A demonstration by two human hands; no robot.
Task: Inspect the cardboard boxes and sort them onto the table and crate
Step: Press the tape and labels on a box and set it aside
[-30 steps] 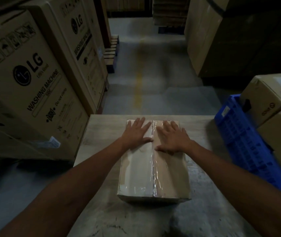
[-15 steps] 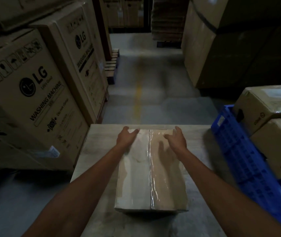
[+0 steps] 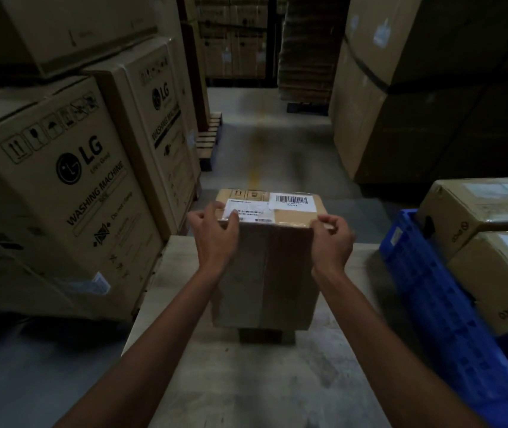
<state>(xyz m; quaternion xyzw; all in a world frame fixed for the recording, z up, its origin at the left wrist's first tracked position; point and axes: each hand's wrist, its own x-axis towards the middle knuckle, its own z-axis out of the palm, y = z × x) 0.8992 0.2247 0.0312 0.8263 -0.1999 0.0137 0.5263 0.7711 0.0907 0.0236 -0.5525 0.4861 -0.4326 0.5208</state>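
Observation:
A taped brown cardboard box [image 3: 274, 273] stands tipped up on its near end on the wooden table [image 3: 246, 381]. Its far face, with white barcode labels, now points upward. My left hand [image 3: 215, 233] grips the box's upper left corner. At the upper right corner my right hand [image 3: 333, 239] holds it too. A blue plastic crate [image 3: 438, 304] stands to the right of the table. Two more cardboard boxes sit in the crate, one [image 3: 475, 214] behind and one [image 3: 502, 279] in front.
Large LG washing machine cartons [image 3: 61, 193] are stacked close on the left of the table. Tall cartons [image 3: 416, 88] rise at the right rear. A concrete aisle [image 3: 265, 156] with a wooden pallet [image 3: 209, 137] runs ahead between them.
The box lay flat with my hands on its top. My hands slid to its far end and tilted that end up toward me, so the labelled face shows.

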